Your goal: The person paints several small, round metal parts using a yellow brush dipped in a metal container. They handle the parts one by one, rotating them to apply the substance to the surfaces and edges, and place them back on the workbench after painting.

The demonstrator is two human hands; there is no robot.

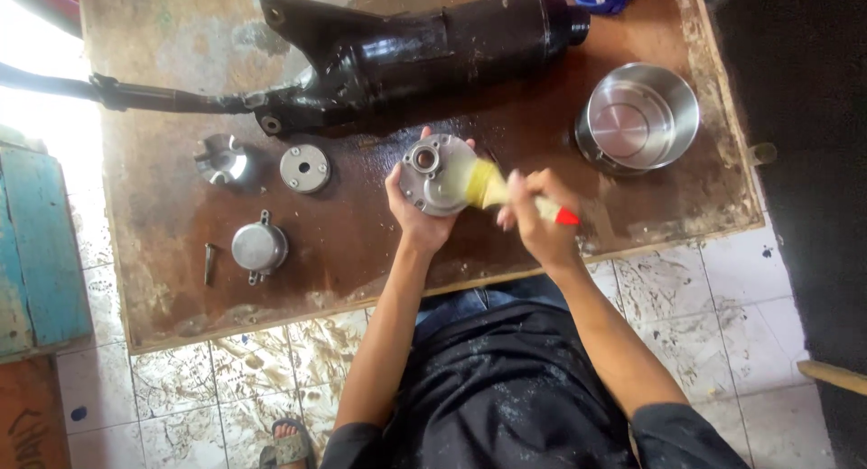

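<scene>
Two hands are busy over a stained brown board (181, 288), and everything sits relative to the big black exhaust pipe (406, 54) lying across its far side. Just below the pipe's middle, the left hand (417, 212) holds a round grey metal housing (432, 173), fingers wrapped around its rim and clamped on it. The right hand (535, 218), just right of that, has its fingers closed on a paintbrush (506, 194) with a pale handle and red tip, bristles touching the housing's face. Below the pipe's right end stands a shiny steel bowl (643, 117). Under the pipe's left end lie a small metal cap (259, 247), a flat round disc (304, 168), a notched shiny piece (222, 158), and lastly a little bolt (209, 263).
</scene>
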